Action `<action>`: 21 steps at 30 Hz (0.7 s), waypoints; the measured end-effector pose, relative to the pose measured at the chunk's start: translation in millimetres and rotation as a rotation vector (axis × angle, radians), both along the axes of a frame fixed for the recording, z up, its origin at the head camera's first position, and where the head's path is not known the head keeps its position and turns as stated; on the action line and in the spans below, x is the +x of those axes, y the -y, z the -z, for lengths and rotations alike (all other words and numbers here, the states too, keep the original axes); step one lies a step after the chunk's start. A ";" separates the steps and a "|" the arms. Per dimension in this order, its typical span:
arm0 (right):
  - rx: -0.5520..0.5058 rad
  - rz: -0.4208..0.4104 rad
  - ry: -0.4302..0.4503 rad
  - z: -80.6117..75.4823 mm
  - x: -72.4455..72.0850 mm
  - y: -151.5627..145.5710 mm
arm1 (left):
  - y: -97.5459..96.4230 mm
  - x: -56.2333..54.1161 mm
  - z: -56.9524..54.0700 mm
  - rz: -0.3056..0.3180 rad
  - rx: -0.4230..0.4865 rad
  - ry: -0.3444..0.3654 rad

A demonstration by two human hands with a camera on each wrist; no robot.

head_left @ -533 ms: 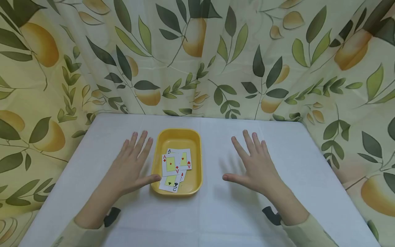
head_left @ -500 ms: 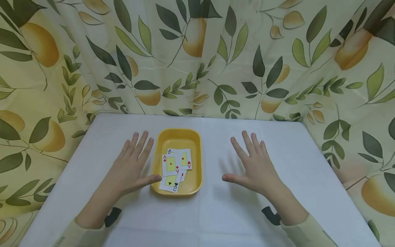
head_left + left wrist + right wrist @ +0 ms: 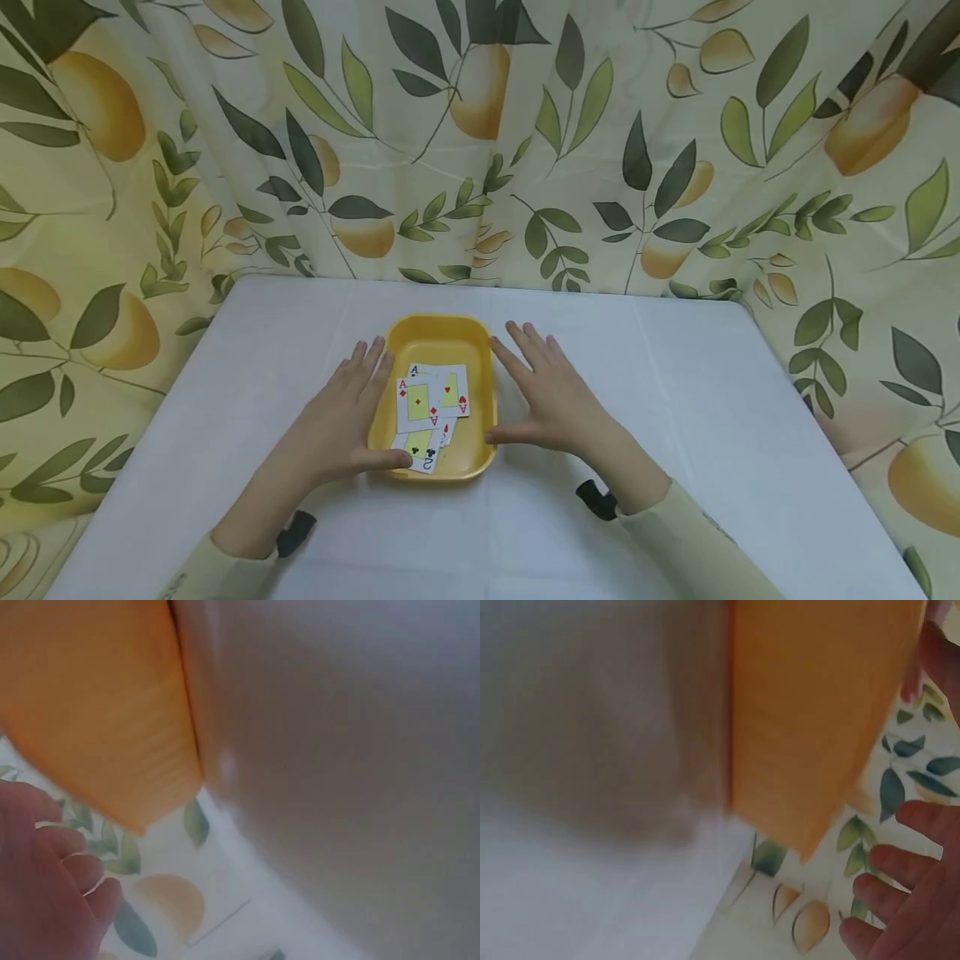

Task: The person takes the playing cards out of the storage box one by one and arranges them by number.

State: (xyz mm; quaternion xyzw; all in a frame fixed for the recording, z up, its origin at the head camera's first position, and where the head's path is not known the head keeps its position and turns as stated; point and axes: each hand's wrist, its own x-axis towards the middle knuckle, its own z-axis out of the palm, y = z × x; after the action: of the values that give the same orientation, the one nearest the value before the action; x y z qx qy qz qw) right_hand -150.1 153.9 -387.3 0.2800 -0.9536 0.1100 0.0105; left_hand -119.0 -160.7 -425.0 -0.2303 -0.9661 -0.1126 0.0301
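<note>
A yellow tray [image 3: 474, 450] with rounded corners stands on the white table, holding several playing cards [image 3: 417, 402], among them the ace of diamonds, the ace of hearts and a two of clubs. My left hand [image 3: 330, 429] is at the tray's left side, fingers straight and spread, its thumb reaching over the near-left rim and overlapping the two of clubs. On the opposite side my right hand [image 3: 558, 408] has its straight index fingertip and thumb tip right at the right rim. Both wrist views show the tray's outer wall [image 3: 112, 712] close to each palm.
The white-covered table [image 3: 637, 375] extends around the tray, widest to the right. Behind and beside it hangs a curtain [image 3: 570, 167] printed with leaves and fruit. A dark strap piece [image 3: 596, 500] sits under the right wrist.
My right hand has moved left to the tray's right rim. My left hand has shifted slightly right and nearer, against the left side. The cards lie the same way in the tray.
</note>
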 end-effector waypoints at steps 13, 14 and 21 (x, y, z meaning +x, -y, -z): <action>0.082 -0.294 0.129 35.4 -20.1 89.0 | -1.5 1.2 17.9 0.038 -0.002 0.039; 0.107 -0.309 0.128 37.8 -20.6 93.6 | -1.0 1.5 16.8 0.044 -0.007 0.032; 0.247 -0.377 0.104 46.9 -20.9 112.0 | -1.7 6.1 14.1 0.026 -0.038 0.058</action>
State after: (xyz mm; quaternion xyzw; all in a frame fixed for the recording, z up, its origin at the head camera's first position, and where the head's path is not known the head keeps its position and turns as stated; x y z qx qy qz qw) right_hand -171.0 42.0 -434.1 0.4462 -0.8900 0.0069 -0.0935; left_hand -112.9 -159.0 -439.1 -0.2398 -0.9655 -0.1013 -0.0035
